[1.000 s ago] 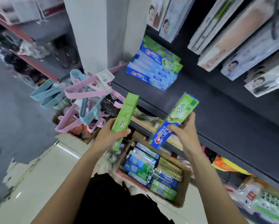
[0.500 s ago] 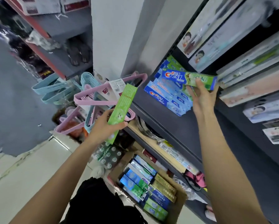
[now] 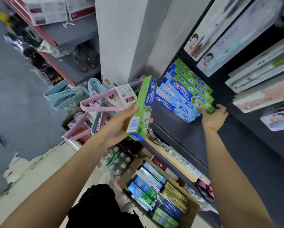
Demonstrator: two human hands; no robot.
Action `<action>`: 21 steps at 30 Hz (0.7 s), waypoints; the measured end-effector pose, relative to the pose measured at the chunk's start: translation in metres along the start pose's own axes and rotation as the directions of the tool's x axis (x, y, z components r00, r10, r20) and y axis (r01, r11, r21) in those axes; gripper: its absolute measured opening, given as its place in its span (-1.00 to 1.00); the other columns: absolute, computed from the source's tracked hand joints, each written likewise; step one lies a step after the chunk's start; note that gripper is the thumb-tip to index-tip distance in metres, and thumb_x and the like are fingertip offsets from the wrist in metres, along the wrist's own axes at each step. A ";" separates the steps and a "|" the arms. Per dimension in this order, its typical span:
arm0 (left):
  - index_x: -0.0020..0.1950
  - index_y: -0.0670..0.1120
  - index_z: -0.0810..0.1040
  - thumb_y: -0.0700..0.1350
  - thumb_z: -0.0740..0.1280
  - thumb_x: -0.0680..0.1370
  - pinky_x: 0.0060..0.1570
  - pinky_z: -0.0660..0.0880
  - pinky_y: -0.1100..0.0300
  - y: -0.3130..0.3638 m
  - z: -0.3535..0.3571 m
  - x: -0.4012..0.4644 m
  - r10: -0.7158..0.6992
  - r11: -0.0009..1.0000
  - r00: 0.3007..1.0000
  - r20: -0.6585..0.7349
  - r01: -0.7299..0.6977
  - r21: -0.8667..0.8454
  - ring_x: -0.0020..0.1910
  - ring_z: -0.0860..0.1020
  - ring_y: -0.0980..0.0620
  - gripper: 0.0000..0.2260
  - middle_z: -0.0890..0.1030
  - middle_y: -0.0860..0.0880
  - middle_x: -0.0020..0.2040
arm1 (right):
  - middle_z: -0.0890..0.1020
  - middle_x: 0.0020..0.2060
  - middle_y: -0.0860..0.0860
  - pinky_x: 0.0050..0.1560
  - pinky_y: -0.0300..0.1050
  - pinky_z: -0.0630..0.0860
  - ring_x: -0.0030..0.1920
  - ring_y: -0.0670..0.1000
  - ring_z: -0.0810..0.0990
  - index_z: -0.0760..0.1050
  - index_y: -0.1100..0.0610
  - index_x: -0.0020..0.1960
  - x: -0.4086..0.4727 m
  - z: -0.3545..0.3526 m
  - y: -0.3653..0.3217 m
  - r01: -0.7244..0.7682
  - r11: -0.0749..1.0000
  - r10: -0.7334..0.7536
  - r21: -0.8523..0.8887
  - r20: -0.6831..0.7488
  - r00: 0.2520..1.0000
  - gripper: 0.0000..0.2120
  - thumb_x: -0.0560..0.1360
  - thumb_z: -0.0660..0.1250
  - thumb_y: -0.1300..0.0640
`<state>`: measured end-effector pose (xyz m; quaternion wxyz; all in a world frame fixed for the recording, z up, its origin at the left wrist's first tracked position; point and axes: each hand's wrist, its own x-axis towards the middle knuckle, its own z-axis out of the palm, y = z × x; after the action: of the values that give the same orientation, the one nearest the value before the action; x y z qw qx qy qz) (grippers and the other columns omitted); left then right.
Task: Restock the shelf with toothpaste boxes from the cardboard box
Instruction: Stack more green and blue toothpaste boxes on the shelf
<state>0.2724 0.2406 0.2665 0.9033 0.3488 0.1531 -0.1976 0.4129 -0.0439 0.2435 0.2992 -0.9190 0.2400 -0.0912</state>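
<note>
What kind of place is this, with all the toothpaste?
Most likely a small shop. Toothpaste boxes are stacked on a dark shelf, bundles of plastic hangers carry a price tag, and a cardboard box of more toothpaste sits on the floor.

Both hands (image 3: pixel 116 124) (image 3: pixel 214 116) outstretched, gripping.

Single head-worn wide-angle view, looking steeply down, close to shelf (image 3: pixel 195 139) and floor (image 3: pixel 22 112)

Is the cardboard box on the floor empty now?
No, the cardboard box still holds many toothpaste boxes packed side by side.
</note>
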 end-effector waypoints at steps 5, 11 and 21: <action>0.22 -0.18 0.56 -0.06 0.33 0.43 -0.18 0.60 0.14 -0.003 -0.004 0.012 -0.107 0.971 0.978 0.180 0.142 -0.192 -0.12 0.65 -0.04 -0.61 0.63 -0.17 0.08 | 0.34 0.27 0.18 0.12 -0.24 0.30 0.23 0.15 0.39 0.32 0.13 0.36 -0.041 -0.025 -0.031 0.290 0.943 -0.279 0.163 -0.089 0.956 -0.44 0.41 0.42 0.14; 0.18 0.11 0.51 -0.04 0.16 0.61 -0.17 0.57 0.23 0.008 0.017 0.036 -0.227 0.847 0.972 0.065 0.164 0.506 -0.15 0.65 0.07 -0.79 0.69 0.05 -0.04 | 0.41 0.31 -0.01 0.19 -0.10 0.50 0.15 -0.06 0.56 0.16 -0.07 0.43 -0.090 -0.066 -0.059 0.080 0.881 -0.306 0.467 0.432 0.848 -0.39 0.49 0.39 0.03; 0.12 -0.06 0.35 0.36 0.03 0.47 -0.03 0.51 0.00 -0.080 0.085 0.060 0.003 0.537 0.979 0.205 -0.175 0.825 -0.08 0.60 -0.07 -0.47 0.61 -0.12 -0.04 | 0.65 -0.05 0.09 -0.20 -0.21 0.57 -0.20 -0.06 0.64 0.42 0.18 0.19 -0.099 -0.060 -0.023 -0.458 0.569 0.029 0.683 0.540 0.841 -0.77 0.54 0.29 0.20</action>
<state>0.2996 0.1125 0.2565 0.6448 0.7263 -0.0600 -0.2306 0.3172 -0.0091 0.3033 0.7319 -0.6386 0.2231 0.0824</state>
